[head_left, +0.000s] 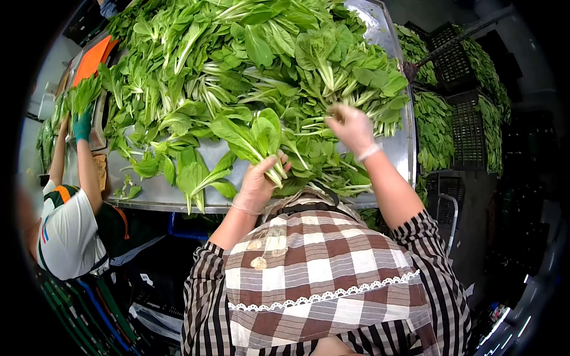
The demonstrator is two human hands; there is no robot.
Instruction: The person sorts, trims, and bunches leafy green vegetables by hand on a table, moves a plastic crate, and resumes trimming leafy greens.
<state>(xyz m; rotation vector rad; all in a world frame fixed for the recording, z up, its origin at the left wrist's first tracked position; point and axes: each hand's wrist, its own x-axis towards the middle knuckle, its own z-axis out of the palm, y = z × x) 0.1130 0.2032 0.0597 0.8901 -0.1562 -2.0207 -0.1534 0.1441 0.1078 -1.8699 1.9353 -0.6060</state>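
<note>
**Two hands in the greens**

The left hand (pixel 259 181) is closed around a bunch of leafy greens (pixel 252 139), gripping the pale stems at the near edge of the metal table (pixel 389 35). The right hand (pixel 351 127) reaches into the heap of greens (pixel 249 53) farther right; its fingers look curled on some stalks, though leaves hide the grip. At far left, a co-worker's green-gloved hand (pixel 82 124) holds another bunch. Black crates (pixel 469 130) of greens stand on the right.
</note>
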